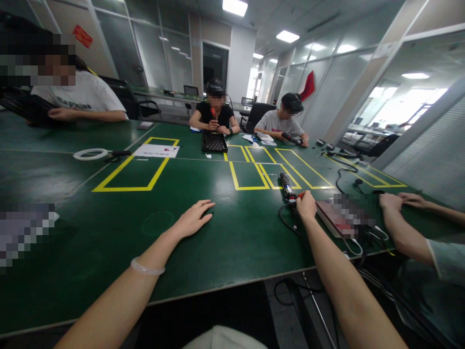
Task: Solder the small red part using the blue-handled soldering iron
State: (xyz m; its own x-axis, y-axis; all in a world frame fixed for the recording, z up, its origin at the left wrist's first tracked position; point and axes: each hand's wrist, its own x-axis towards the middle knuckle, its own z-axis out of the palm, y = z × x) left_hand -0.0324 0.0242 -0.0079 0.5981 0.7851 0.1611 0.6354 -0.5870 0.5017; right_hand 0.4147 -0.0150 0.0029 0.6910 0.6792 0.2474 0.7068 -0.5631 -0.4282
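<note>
My left hand point(194, 218) lies flat on the green table point(225, 232), fingers stretched out, holding nothing. A pale bangle point(147, 267) circles that wrist. My right hand point(307, 204) is curled closed at the near end of a black electric screwdriver point(286, 186) that lies on the table by the yellow tape boxes. A black cable point(286, 222) runs from the tool past my wrist. Whether the fingers grip the tool or its red tip is unclear.
A co-worker's arms point(399, 218) rest at the right beside a reddish device point(336, 220). Three other people sit at the far and left sides. A black tray point(214, 142), a white tape ring point(90, 154) and papers point(157, 150) lie farther back.
</note>
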